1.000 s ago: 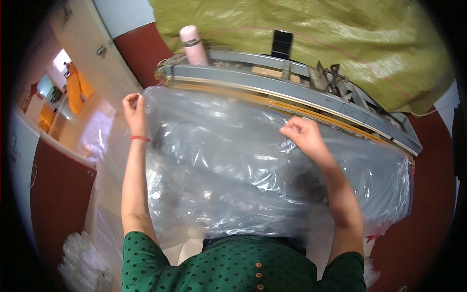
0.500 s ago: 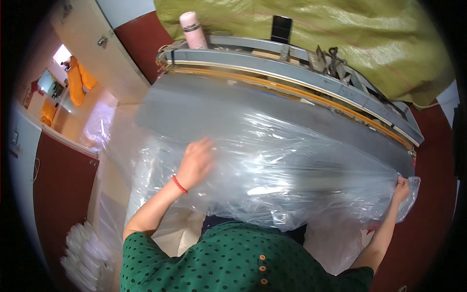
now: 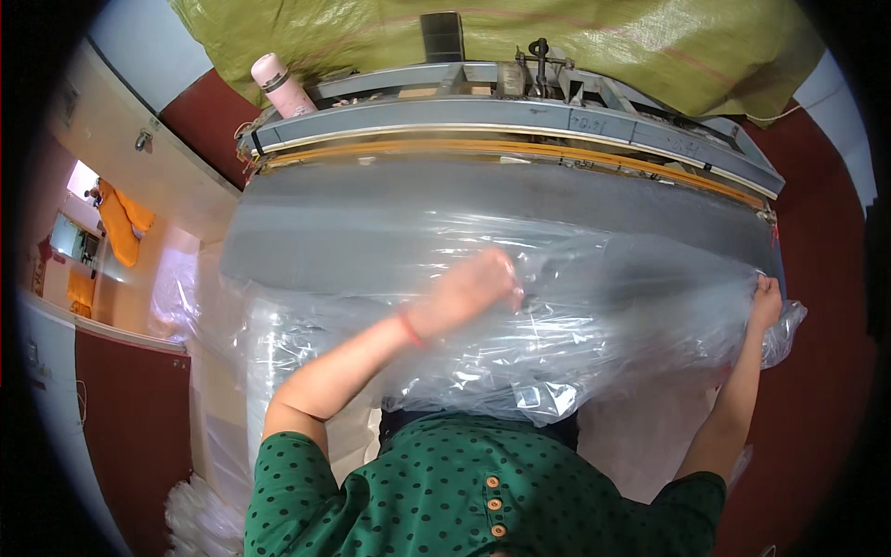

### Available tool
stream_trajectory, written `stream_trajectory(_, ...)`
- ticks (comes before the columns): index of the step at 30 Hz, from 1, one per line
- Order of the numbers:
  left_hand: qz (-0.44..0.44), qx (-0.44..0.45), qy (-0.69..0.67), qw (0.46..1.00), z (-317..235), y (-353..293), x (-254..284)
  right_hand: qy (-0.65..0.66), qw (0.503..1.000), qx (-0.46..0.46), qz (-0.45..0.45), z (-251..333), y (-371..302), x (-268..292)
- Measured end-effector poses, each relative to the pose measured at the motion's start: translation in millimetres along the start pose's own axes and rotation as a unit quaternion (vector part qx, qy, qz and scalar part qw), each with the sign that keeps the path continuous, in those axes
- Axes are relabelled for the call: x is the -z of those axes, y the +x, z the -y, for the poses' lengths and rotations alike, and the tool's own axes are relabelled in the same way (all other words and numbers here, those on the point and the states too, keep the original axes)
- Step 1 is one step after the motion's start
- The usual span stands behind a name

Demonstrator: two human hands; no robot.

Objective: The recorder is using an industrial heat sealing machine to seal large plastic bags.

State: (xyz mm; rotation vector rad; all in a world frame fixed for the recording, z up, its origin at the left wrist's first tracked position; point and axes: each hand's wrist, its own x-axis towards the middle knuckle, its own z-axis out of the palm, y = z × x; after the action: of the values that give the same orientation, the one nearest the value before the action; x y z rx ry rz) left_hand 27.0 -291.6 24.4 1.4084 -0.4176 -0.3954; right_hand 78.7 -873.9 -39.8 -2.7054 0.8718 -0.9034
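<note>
A wide sheet of clear plastic film (image 3: 557,325) lies wrinkled over a grey work surface (image 3: 325,200), its near edge bunched in front of my body. At the right end, my right hand (image 3: 767,299) pinches the film, and a loose crumpled part hangs beyond it. My left hand (image 3: 487,283) is over the middle of the film. Motion blurs its fingers, so I cannot tell whether it grips or touches the plastic.
Along the far side runs a grey metal frame (image 3: 390,116) with an orange strip (image 3: 445,146). A pink bottle (image 3: 283,85) and a black metal clamp (image 3: 540,67) stand there, before a yellow-green woven sheet (image 3: 594,42). Bundled clear plastic (image 3: 204,518) lies at lower left, near an open door (image 3: 139,139).
My left hand has swept rightward across the film. The right hand keeps its pinch at the right end. The whole view has shifted and turned slightly.
</note>
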Motion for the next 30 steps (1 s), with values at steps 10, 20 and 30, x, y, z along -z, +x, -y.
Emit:
stream_trajectory(10, -0.04, 0.184, 0.303, 0.934, -122.5, -54.4, 189.9, -0.014, 1.0, 0.011, 0.026, -0.1, 0.4, 3.2)
stream_trajectory(20, -0.043, -0.058, 0.76, 0.646, -31.9, -126.8, 164.9, 0.006, 0.999, -0.017, 0.042, -8.8, 6.0, -8.9)
stream_trajectory(30, 0.051, 0.163, 0.591, 0.788, -35.3, -157.7, 176.8, 0.03, 0.999, 0.018, 0.034, -26.1, 10.5, -14.2)
